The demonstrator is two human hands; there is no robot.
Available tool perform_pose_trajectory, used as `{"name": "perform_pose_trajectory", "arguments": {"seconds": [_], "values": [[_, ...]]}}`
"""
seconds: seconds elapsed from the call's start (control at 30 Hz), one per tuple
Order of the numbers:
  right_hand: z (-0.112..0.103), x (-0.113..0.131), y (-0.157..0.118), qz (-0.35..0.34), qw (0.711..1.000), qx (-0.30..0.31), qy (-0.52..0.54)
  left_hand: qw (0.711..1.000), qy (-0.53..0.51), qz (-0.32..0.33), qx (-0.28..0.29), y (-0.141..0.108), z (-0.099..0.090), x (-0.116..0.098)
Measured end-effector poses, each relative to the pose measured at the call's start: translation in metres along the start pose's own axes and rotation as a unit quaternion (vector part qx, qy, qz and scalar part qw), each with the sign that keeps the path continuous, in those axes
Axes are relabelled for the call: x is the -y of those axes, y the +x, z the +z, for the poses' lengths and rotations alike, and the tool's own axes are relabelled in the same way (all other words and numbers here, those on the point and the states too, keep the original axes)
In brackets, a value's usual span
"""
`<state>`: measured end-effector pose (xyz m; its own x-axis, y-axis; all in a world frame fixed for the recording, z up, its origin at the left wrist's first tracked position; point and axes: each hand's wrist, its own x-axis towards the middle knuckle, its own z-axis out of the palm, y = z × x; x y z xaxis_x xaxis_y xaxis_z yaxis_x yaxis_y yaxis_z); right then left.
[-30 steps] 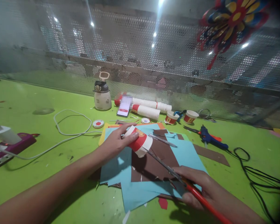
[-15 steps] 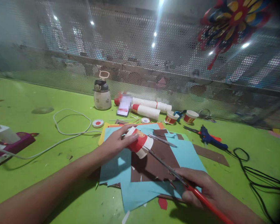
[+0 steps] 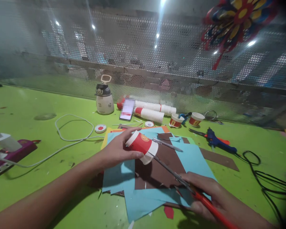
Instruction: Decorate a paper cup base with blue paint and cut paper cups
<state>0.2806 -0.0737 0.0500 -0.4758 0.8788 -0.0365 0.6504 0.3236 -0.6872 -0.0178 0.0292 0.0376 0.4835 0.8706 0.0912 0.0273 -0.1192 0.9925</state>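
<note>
My left hand [image 3: 120,149] is wrapped round a red and white paper cup [image 3: 143,142] with a gold emblem, tilted on its side above the papers. In my right hand [image 3: 212,194] are red-handled scissors [image 3: 173,174], their blade tips at the cup's lower white edge, where the paper is cut. Beneath lie light blue paper sheets [image 3: 143,203] and a brown sheet [image 3: 154,178] with small paper scraps on it. Just behind the cup rests a slim silver tool [image 3: 169,145], perhaps a pen or blade.
Stacked paper cups [image 3: 151,115], a phone [image 3: 126,109] and a bottle [image 3: 105,100] stand toward the back. Two short cut cups [image 3: 196,119] are at back right. A blue glue gun [image 3: 219,143] with black cord lies right; a purple power strip [image 3: 21,152] sits left.
My left thumb has slid down from the cup's emblem to its lower side, and the cup has turned slightly. The scissors stay at its edge. The view has shifted a little.
</note>
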Motion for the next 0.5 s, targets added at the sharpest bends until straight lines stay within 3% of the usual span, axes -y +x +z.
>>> {"name": "perform_pose_trajectory", "arguments": {"seconds": [0.17, 0.5], "values": [[0.001, -0.007, -0.004, 0.007, 1.000, -0.009, -0.002, 1.000, -0.012, -0.008, 0.000, -0.002, 0.000, -0.001], [-0.001, 0.008, 0.001, -0.021, 0.999, 0.009, 0.045, 1.000, -0.014, 0.002, 0.000, -0.003, 0.002, -0.002]]}}
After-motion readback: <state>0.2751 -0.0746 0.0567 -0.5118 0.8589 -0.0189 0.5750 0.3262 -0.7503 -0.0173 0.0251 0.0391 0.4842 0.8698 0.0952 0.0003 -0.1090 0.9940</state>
